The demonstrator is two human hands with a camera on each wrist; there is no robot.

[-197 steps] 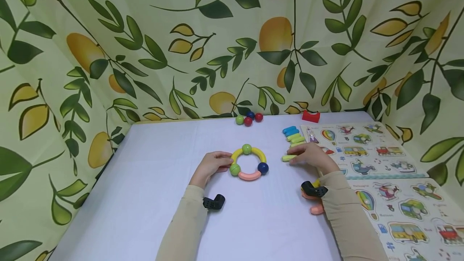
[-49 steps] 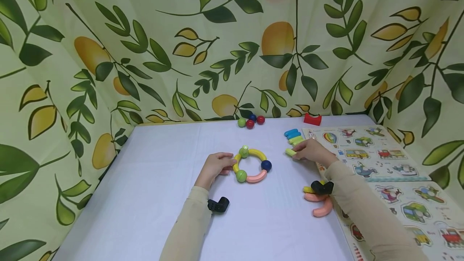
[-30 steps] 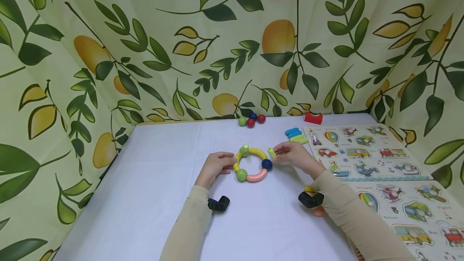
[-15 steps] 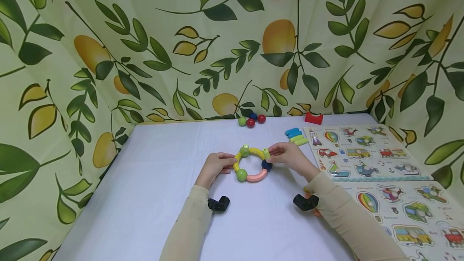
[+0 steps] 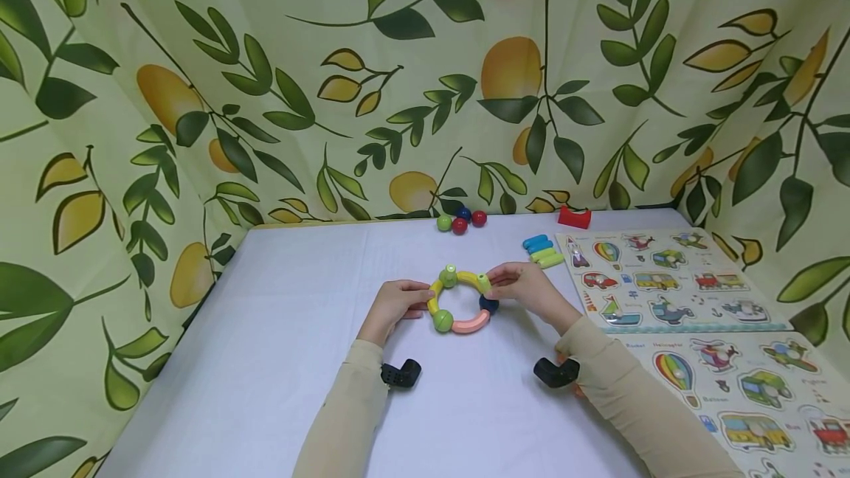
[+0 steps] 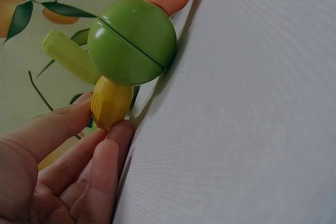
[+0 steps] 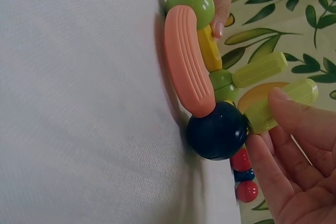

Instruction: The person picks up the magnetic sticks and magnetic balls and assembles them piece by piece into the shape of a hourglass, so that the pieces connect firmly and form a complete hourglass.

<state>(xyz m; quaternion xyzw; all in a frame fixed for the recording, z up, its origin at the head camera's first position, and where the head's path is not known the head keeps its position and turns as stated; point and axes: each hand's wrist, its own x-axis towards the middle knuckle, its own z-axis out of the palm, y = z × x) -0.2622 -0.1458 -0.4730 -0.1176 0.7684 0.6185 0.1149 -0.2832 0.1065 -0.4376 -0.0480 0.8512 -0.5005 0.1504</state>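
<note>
A ring of curved toy rods and balls lies on the white table [image 5: 372,419]. Its parts include a pink curved rod [image 7: 189,61], yellow curved rods [image 6: 112,103], a front green ball [image 6: 132,41], a navy ball [image 7: 216,130] and a back green ball [image 5: 448,278]. My left hand [image 5: 393,308] pinches the yellow rod at the ring's left side. With thumb and fingers, my right hand [image 5: 531,290] holds a straight light-green rod [image 7: 291,100] upright against the navy ball. Another light-green rod [image 7: 260,70] stands on the back green ball.
Blue rods [image 5: 536,242] and light-green rods [image 5: 547,257] lie to the right. Several loose balls [image 5: 460,226] and a red block [image 5: 574,217] sit at the back edge. Picture boards [image 5: 664,279] cover the right side. Curved pieces are mostly hidden under my right forearm.
My right hand took a light-green rod from the right and brought it left onto the navy ball. Since the earliest frame, an upright rod has appeared on the back green ball. Left hand stays.
</note>
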